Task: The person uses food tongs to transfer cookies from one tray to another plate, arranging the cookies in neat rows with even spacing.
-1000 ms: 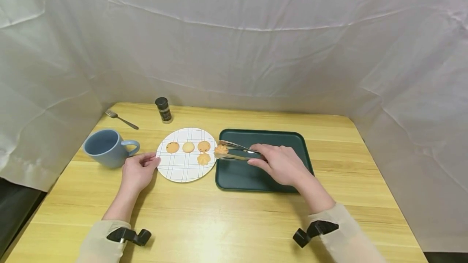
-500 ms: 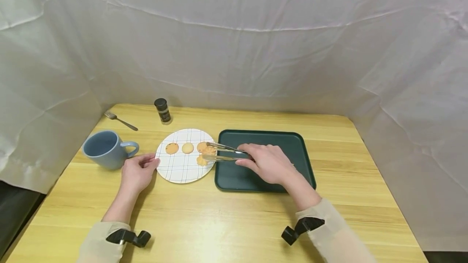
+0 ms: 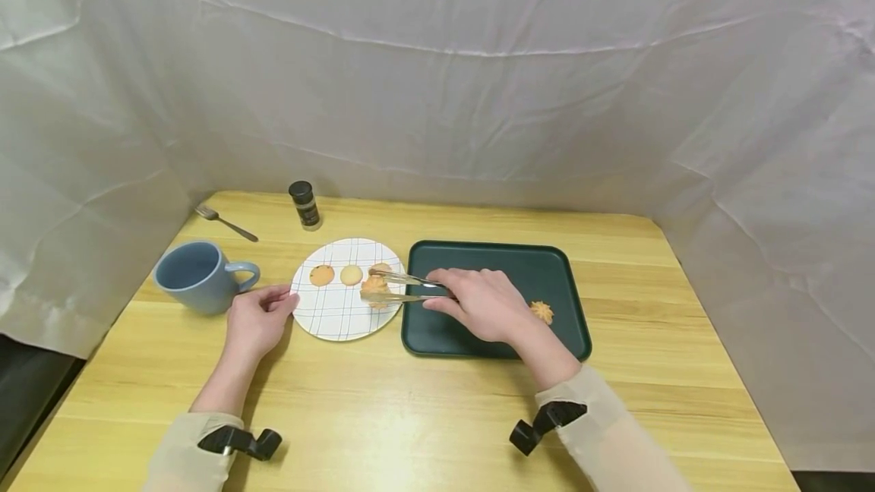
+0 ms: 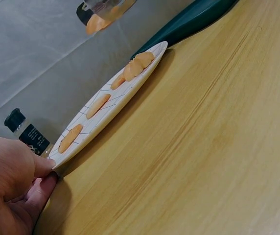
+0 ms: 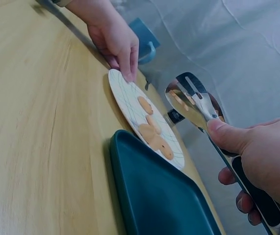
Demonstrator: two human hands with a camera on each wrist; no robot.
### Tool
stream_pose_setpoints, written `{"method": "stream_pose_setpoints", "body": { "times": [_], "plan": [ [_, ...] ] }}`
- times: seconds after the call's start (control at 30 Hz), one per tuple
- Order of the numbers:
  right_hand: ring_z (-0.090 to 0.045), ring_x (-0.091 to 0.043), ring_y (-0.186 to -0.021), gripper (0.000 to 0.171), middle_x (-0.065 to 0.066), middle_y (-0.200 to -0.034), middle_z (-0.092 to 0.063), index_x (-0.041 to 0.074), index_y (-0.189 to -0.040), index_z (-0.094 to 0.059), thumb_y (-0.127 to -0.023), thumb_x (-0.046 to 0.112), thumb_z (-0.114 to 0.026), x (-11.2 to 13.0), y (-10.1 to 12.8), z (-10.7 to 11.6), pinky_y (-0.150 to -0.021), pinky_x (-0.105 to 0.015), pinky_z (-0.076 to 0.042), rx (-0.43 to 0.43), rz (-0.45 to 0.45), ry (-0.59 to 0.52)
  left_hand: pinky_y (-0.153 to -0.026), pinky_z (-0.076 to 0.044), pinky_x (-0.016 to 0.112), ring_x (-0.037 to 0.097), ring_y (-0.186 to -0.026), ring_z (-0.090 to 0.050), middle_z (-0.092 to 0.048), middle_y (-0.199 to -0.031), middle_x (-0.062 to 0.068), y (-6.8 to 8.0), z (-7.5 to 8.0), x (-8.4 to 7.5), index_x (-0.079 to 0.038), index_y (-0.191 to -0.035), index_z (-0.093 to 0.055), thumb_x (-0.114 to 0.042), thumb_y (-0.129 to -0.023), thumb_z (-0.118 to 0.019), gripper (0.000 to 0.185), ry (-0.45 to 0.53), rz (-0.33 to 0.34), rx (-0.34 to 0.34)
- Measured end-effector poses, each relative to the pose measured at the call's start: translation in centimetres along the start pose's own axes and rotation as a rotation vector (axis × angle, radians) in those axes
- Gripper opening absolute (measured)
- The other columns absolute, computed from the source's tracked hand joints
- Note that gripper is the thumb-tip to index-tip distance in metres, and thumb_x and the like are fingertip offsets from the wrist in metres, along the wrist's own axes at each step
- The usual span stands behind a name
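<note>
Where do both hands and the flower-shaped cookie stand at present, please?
Right hand grips metal tongs, flower-shaped cookie pinched above white checked plate. Left hand steadies plate rim. Another flower cookie lies in dark green tray. Nothing obstructing.

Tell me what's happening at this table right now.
A person's right hand holds metal tongs over the cookies on a white checked plate, while the left hand touches the plate's rim. One flower-shaped cookie lies in the green tray beside the plate.
</note>
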State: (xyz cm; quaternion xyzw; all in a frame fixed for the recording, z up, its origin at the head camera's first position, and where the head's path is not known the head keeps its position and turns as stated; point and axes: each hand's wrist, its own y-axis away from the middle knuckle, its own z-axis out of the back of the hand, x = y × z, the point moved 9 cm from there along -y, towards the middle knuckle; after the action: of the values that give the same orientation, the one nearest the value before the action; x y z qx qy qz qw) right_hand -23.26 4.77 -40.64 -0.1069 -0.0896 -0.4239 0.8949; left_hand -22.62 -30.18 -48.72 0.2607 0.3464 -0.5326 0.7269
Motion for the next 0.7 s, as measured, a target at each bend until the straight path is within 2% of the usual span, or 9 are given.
{"method": "stream_pose_setpoints", "body": {
  "times": [0.3,0.53,0.7],
  "plan": [
    [-0.048,-0.007,-0.056,0.050,0.011,-0.093,-0.068,0.024,-0.140,-0.067,-0.106,0.058,-0.055,0.6,-0.8,-0.9,-0.048,-0.031,-0.037,0.026,0.012,0.001,-0.077,-0.047,0.016,0.027,-0.105,-0.071,-0.077,-0.114,0.015,-0.1,-0.1,-0.2,0.001,-0.128,-0.074,-0.027,-0.102,-0.073,0.038,-0.001,0.007,0.006],
    [-0.053,-0.006,-0.060,0.053,0.005,-0.120,-0.075,0.023,-0.143,-0.065,-0.106,0.059,-0.053,1.0,-1.6,-2.0,-0.049,-0.030,-0.040,0.053,0.012,-0.016,-0.077,-0.047,0.014,0.027,-0.105,-0.071,-0.077,-0.114,0.015,-0.1,-0.2,-0.1,0.001,-0.129,-0.074,-0.028,-0.102,-0.073,0.039,0.004,0.007,0.011],
    [-0.056,-0.008,-0.062,0.050,0.003,-0.126,-0.074,0.023,-0.144,-0.065,-0.107,0.056,-0.054,1.5,-2.4,-2.8,-0.049,-0.031,-0.040,0.069,0.015,-0.025,-0.077,-0.048,0.015,0.028,-0.106,-0.071,-0.077,-0.115,0.015,0.0,-0.1,0.2,0.000,-0.130,-0.073,-0.029,-0.103,-0.072,0.040,-0.009,0.015,0.013]
  ]
}}
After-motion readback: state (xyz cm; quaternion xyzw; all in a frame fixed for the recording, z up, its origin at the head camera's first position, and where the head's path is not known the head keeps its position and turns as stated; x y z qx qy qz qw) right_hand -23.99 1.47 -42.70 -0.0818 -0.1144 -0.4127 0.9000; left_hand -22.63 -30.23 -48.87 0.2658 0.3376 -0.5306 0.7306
